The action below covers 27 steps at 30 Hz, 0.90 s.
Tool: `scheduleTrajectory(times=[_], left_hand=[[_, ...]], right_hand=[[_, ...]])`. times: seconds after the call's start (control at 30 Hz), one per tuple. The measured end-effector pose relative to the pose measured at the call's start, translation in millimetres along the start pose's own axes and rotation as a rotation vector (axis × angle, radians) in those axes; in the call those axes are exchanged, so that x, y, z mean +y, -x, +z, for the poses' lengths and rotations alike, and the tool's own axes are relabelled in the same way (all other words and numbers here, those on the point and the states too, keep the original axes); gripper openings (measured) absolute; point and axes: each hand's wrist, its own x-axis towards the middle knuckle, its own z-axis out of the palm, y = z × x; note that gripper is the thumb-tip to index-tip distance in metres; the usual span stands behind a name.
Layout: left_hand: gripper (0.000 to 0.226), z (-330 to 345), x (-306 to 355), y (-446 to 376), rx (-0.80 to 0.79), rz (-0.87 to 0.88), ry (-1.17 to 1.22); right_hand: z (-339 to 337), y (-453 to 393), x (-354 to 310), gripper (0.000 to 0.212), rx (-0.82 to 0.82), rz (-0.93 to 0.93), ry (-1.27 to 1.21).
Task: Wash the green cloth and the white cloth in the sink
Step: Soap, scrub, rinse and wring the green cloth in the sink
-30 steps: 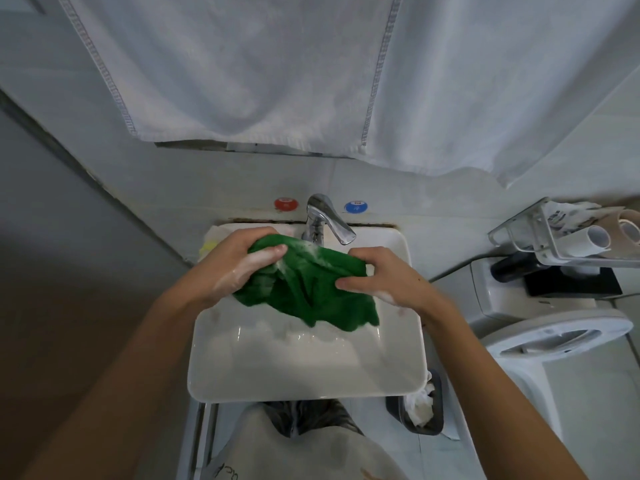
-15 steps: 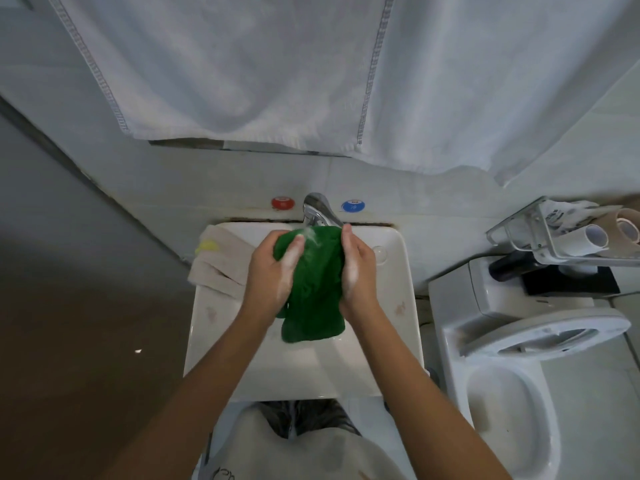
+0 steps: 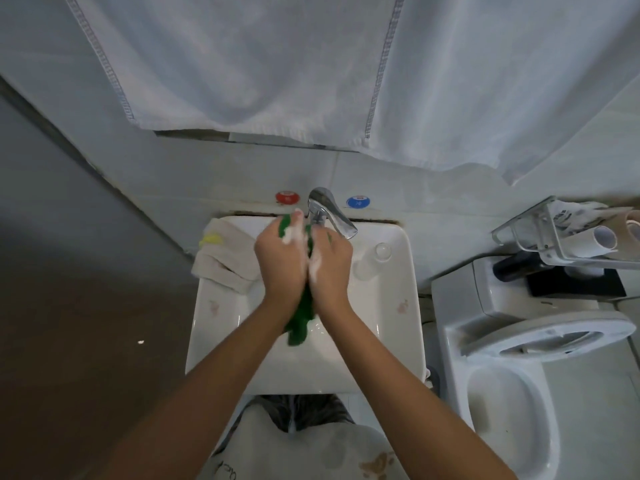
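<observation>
The green cloth (image 3: 300,320) is bunched and squeezed between my two hands above the white sink (image 3: 391,327). Only its top edge and a tail hanging below my wrists show. My left hand (image 3: 280,261) and my right hand (image 3: 330,265) press together around it, both with white soap foam on the fingers. The white cloth (image 3: 225,261) lies folded on the sink's back left rim, touching nothing I hold, with a small yellow thing (image 3: 212,239) on it. The chrome tap (image 3: 329,211) stands just behind my hands.
Red (image 3: 286,197) and blue (image 3: 357,201) knobs sit on the wall ledge. A small clear bottle (image 3: 372,259) lies on the sink's right rim. A toilet (image 3: 512,386) stands at the right under a wire rack (image 3: 568,233). A large white towel (image 3: 277,71) hangs overhead.
My hands have closed in from a wide spread and now press the green cloth tightly between them, nearer the tap. The cloth went from stretched out to bunched up.
</observation>
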Motion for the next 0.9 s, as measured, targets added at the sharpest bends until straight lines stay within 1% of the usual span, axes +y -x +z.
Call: scheduleTrajectory(times=[0.03,0.07,0.17,0.23,0.33,0.37,0.4,0.43,0.5,0.57,0.63,0.7,0.77,0.8,0.83,0.9], left_hand=[[0.041,-1.3,1.1,-9.8,0.019,-0.032,0.005],[0.042,-2.1,1.1,-9.8,0.024,-0.027,0.000],[0.033,0.7,3.0,29.4,-0.054,0.097,-0.030],[0.030,-0.9,3.7,30.6,-0.075,0.119,-0.037],[0.038,-5.2,6.0,-8.6,-0.014,-0.026,-0.021],[0.039,-5.0,5.6,-9.8,-0.008,-0.039,-0.013],[0.037,-2.6,6.7,-2.0,-0.020,-0.024,-0.024],[0.033,1.6,5.4,11.8,-0.044,0.027,-0.056],[0.027,4.7,8.3,29.5,-0.076,0.102,-0.088],[0.032,3.1,13.5,8.3,-0.023,0.070,-0.091],[0.040,-1.9,18.6,-16.5,0.017,0.015,-0.094],[0.038,-2.3,15.4,-8.9,-0.014,0.054,-0.115],[0.031,0.9,9.2,17.4,-0.082,0.157,-0.147],[0.029,-0.5,8.4,21.8,-0.098,0.193,-0.153],[0.028,-2.2,9.4,16.0,-0.091,0.195,-0.157],[0.035,-4.9,13.1,-7.3,-0.059,0.113,-0.143]], right_hand=[[1.1,4.5,4.0,0.038,-0.028,0.000,0.002],[-1.3,5.6,4.0,0.038,-0.045,0.012,0.018],[-7.7,-13.5,3.4,0.035,-0.058,0.052,0.053],[-7.9,-11.4,3.5,0.035,-0.064,0.088,0.020],[-4.8,10.0,6.0,0.038,-0.089,0.043,0.058],[-5.1,10.0,5.0,0.038,-0.097,0.046,0.063],[-6.1,4.3,1.4,0.038,-0.078,0.052,0.056],[-5.8,-5.1,-0.8,0.038,-0.040,0.084,0.019],[-5.4,-14.8,-4.9,0.034,0.012,0.145,-0.087],[-2.2,-1.3,-4.3,0.031,0.007,0.081,-0.059],[-1.4,14.8,-0.1,0.028,-0.057,0.022,-0.001],[-2.0,8.3,-2.2,0.029,-0.046,0.051,0.004],[-2.8,-6.7,-5.1,0.035,0.008,0.126,-0.064],[-3.0,-6.7,-5.2,0.036,0.018,0.135,-0.089],[-1.8,-2.4,-4.0,0.036,0.008,0.118,-0.089],[-0.5,10.1,-0.6,0.033,-0.053,0.063,-0.026]])
